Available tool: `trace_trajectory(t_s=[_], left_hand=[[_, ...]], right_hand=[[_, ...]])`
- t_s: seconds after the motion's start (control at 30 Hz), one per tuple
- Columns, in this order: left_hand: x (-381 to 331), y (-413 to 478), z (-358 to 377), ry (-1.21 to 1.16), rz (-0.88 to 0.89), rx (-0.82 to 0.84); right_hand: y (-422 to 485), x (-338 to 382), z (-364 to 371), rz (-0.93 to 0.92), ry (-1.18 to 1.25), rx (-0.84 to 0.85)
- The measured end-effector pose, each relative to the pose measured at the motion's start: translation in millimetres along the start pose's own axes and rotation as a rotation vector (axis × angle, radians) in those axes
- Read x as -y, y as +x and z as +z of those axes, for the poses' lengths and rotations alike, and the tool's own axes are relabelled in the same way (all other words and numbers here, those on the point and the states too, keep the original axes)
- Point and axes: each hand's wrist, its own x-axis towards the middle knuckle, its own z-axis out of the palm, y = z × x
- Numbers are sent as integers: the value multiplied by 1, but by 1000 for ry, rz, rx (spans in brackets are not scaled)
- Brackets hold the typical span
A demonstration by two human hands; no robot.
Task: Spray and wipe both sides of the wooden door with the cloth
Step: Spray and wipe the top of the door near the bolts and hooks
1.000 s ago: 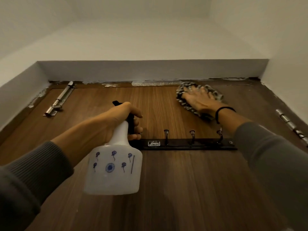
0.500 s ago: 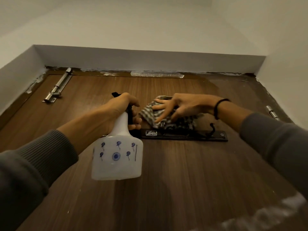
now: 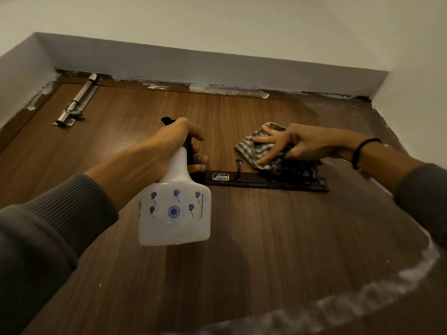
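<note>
The brown wooden door [image 3: 254,250] fills the view, seen from below toward its top edge. My left hand [image 3: 174,146] grips the black trigger head of a white spray bottle [image 3: 175,209] printed with blue flowers, held in front of the door's middle. My right hand [image 3: 297,143] presses a grey striped cloth [image 3: 251,147] flat against the door with straight, spread fingers, just above the black hook rail [image 3: 266,181]. The cloth's lower part drapes over the rail's right hooks.
A metal slide bolt [image 3: 75,103] is fixed at the door's upper left. White wall surrounds the frame, and the lintel [image 3: 193,66] overhangs the top. A pale smeared streak [image 3: 362,305] crosses the door's lower right.
My right hand slid the cloth down from the door's top edge to the hook rail, left toward the bottle, then back right. The left hand and bottle stayed almost still.
</note>
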Motion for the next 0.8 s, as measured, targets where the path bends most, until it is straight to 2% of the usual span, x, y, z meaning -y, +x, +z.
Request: trace_trajectory(t_s=[0.13, 0.3, 0.53, 0.8], left_hand=[[1, -4, 4, 6, 6, -46], [1, -6, 10, 42, 18, -109], [-5, -16, 18, 106, -18, -151], [-4, -30, 13, 71, -5, -162]], right_hand=[[44, 46, 17, -89, -23, 44], [65, 77, 31, -87, -35, 77], [43, 50, 15, -103, -1, 99], [30, 16, 10, -107, 114, 26]])
